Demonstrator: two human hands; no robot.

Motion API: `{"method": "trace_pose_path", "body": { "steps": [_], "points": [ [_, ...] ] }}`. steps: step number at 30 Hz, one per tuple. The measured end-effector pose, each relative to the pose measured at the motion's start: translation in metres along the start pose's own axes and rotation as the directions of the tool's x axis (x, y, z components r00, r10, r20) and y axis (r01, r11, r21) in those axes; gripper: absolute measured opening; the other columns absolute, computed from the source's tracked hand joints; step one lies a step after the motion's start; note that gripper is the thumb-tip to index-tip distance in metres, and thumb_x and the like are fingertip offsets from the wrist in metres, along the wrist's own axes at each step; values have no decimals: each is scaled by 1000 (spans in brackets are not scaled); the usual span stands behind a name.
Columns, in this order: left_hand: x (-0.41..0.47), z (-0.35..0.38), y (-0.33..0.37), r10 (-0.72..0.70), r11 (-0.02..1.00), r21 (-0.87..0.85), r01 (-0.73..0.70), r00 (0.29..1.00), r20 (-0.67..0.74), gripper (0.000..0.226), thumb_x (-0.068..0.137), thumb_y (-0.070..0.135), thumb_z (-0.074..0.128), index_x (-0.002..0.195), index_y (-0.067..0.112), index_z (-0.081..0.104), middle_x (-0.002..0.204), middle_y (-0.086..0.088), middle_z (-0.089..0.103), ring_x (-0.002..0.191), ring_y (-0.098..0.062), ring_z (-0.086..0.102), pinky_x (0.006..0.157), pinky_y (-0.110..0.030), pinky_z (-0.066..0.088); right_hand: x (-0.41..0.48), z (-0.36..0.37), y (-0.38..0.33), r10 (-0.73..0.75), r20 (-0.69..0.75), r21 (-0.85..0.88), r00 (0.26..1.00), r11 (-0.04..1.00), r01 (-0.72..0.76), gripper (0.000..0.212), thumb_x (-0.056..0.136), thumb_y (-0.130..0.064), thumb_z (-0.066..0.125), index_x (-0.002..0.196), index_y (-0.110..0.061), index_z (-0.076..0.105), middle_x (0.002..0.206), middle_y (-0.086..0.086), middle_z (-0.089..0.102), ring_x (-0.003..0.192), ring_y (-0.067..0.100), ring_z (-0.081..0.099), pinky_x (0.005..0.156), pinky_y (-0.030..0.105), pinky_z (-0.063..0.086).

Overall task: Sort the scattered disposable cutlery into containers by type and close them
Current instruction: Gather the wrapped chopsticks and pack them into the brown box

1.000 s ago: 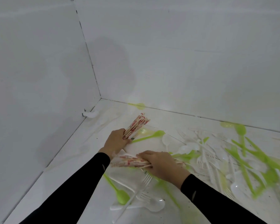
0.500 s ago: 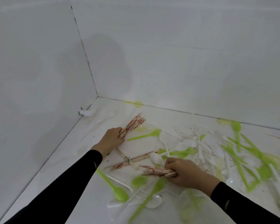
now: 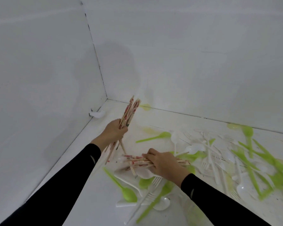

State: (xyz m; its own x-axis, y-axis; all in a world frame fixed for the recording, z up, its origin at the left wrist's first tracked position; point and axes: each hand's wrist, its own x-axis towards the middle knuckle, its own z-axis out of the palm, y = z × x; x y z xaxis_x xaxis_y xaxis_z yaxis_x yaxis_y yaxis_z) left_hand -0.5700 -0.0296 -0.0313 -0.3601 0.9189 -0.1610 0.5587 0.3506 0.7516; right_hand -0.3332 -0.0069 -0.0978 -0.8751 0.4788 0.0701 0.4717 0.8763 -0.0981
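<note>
Centre of frame: left hand, fingers wrapped round upright chopstick bundle, raised off white surface. Just lower right: right hand, apart from the left, clamped over flat chopstick bundle lying crosswise on the surface. Lower centre: green spoon, white fork. Right side: loose green and white cutlery, unsorted.
</note>
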Motion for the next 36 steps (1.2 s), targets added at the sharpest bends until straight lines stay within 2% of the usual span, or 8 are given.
{"method": "trace_pose_path", "body": {
  "steps": [3,8,15,21,26,29,31,36],
  "points": [
    [-7,-16,1,14,993,-117,-18,999,-33,15,97,20,57,104,7,60,85,-3,59,70,-14,56,54,-16,46,-5,3,9,-8,-51,-46,999,999,6,45,75,-48,39,91,-23,73,94,-7,60,49,18,59,42,27,40],
    [-18,-21,6,6,855,-516,-55,995,-97,19,99,27,57,115,18,59,111,0,70,103,-16,67,79,-26,55,-18,1,17,-41,-88,-99,995,995,32,44,76,-63,39,87,-30,68,94,-20,64,41,2,53,38,18,23],
    [-35,-41,40,-47,599,-762,-246,939,-340,17,97,32,57,100,16,56,74,-1,66,64,-16,64,70,-32,59,-26,9,12,-140,-71,-263,988,958,117,37,65,-49,82,95,-30,72,88,-11,59,38,5,48,36,20,13],
    [-61,-33,5,85,976,-190,-108,989,-123,15,85,30,75,90,18,67,72,4,71,53,-3,58,48,-16,45,-29,7,13,-124,-184,-294,975,953,66,34,74,-57,67,83,-24,66,85,-9,58,39,6,49,34,21,18],
    [-75,2,-39,241,901,323,-290,953,183,19,86,5,60,84,23,55,73,7,58,75,-19,59,60,-17,36,-35,3,21,-60,-132,-254,989,967,25,25,76,-38,74,94,-25,63,82,-10,60,45,9,57,37,23,20],
    [-76,19,-59,250,839,418,-349,929,274,15,88,11,61,103,14,60,92,0,62,87,-18,58,70,-25,38,-44,2,30,-63,-67,-232,996,972,46,26,84,-34,71,108,-26,66,97,-8,60,55,14,62,38,25,28],
    [-76,26,-62,300,835,397,-382,919,255,13,91,17,63,103,13,60,94,1,60,88,-16,55,72,-24,36,-52,1,30,-61,-43,-246,997,968,48,29,71,-36,83,95,-29,70,89,-11,57,43,8,53,33,19,12],
    [-77,23,-45,270,941,213,-264,963,-2,14,89,20,70,87,16,56,74,3,61,69,-21,60,61,-28,46,-59,-3,27,52,-43,-234,998,970,-61,26,69,-25,84,87,-23,66,89,-8,56,41,11,51,40,20,-2]
  ]
}}
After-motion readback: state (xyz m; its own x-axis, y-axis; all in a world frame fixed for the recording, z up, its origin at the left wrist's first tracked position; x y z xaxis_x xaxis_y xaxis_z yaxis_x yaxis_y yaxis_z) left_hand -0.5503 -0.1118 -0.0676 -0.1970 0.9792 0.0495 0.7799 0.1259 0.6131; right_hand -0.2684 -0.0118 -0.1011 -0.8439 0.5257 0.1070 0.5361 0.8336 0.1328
